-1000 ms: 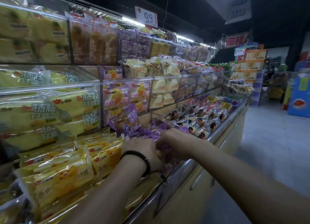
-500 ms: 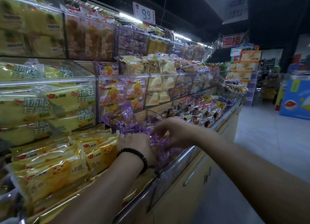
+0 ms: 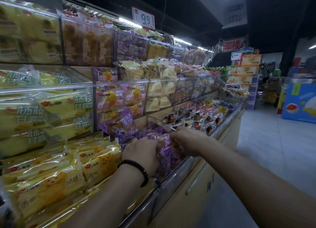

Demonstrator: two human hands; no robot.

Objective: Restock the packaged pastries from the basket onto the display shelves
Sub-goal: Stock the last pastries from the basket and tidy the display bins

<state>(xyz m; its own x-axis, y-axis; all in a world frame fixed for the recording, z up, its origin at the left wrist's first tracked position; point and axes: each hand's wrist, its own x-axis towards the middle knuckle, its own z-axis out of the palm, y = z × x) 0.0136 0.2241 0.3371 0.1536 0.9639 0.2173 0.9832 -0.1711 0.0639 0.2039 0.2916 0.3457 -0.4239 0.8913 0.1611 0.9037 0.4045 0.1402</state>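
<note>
While the left hand (image 3: 140, 152), a dark bead bracelet (image 3: 136, 169) on its wrist, curls its fingers round the purple pastry packs (image 3: 168, 155) from the left, the right hand (image 3: 189, 140) grips the same bundle from the right, fingers bent over the wrapping. These packs sit in a bin of the bottom shelf (image 3: 222, 130), just behind its front rail. Yellow packs (image 3: 95, 161) fill the bin to the left, and a 9.9 price sign (image 3: 143, 19) stands above the top shelf.

Crinkled purple pastry packets (image 3: 168, 152) bunched in the bottom shelf (image 3: 184, 164) bin, left hand (image 3: 142, 152) and right hand (image 3: 189, 140) gripping them; another purple packet (image 3: 123, 125) stands tilted just behind.
</note>
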